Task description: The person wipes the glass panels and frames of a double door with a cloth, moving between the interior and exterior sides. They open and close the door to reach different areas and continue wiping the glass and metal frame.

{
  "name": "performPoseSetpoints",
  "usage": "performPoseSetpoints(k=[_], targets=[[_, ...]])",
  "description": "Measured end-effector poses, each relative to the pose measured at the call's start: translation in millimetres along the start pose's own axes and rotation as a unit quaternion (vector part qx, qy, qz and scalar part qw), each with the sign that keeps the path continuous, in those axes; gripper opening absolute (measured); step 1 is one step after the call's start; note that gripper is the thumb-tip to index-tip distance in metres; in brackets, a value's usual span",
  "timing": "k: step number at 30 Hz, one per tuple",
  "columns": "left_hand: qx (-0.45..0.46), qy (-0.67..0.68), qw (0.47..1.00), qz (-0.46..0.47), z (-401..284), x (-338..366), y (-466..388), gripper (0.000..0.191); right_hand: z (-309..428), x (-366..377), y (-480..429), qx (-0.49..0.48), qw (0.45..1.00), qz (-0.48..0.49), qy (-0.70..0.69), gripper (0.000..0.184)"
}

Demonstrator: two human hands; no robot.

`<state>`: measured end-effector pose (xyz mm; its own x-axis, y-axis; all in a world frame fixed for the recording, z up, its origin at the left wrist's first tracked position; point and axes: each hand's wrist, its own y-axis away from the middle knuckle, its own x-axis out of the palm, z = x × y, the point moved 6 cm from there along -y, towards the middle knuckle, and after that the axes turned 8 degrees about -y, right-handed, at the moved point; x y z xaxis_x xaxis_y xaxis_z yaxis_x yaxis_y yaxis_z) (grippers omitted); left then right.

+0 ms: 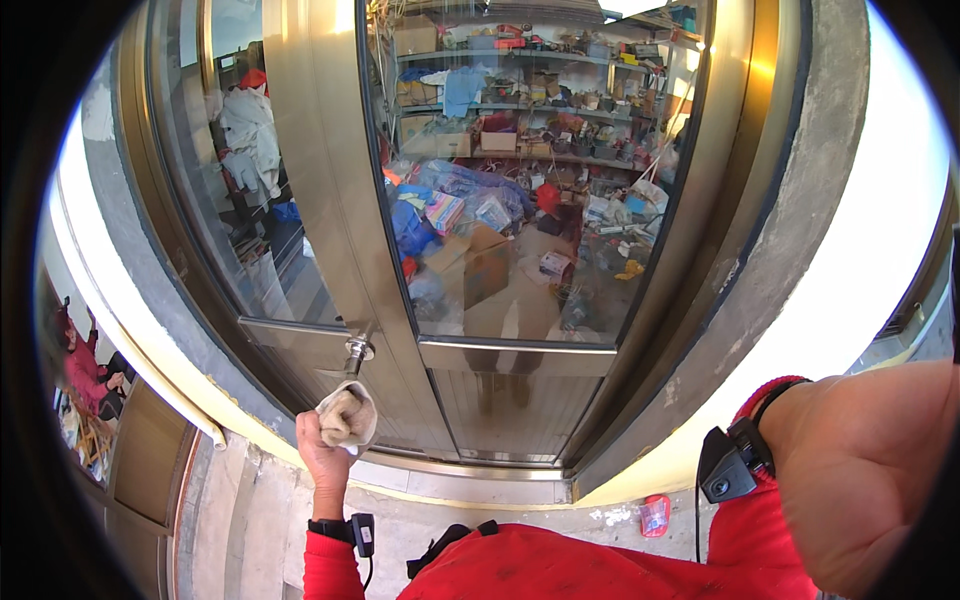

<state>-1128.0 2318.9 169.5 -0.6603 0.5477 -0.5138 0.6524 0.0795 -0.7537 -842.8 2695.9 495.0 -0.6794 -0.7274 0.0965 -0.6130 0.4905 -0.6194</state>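
Note:
My left hand (322, 450) grips a rolled beige-and-white cloth item (349, 420), possibly a glove or rag. Just beyond the cloth, a shiny metal door handle (360, 348) sticks out from the metal-framed glass door (322, 165). I cannot tell whether the cloth touches the handle. Raised close to the camera at the right edge, my right hand (862, 465) shows mostly its palm and wrist. Its fingers are not clearly visible, so whatever it may hold is hidden. A small camera device is strapped to each wrist.
Through the glass appear shelves (525, 109) with boxes and tools, and an open cardboard box (480, 262) among clutter. A red plastic packet (655, 516) lies on the concrete ground. At far left, a person (86, 367) sits beside a pale pipe (165, 382).

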Motion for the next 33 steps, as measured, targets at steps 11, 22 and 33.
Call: performPoseSetpoints(k=[11,22,33], targets=[[-0.028,0.122,0.991,-0.041,26.5,16.9,-16.7,0.013,-17.4,16.4,6.1,-0.001,0.999,-0.005,0.048,0.034],[-0.129,0.208,0.928,-0.282,83.8,-69.9,-300.2,0.033,-209.4,55.8,97.3,0.158,0.883,0.174,0.406,0.037],[0.234,0.057,0.899,-0.365,-73.7,-12.8,-408.6,0.041,-239.5,56.4,161.7,0.224,0.728,0.311,0.568,0.054]])
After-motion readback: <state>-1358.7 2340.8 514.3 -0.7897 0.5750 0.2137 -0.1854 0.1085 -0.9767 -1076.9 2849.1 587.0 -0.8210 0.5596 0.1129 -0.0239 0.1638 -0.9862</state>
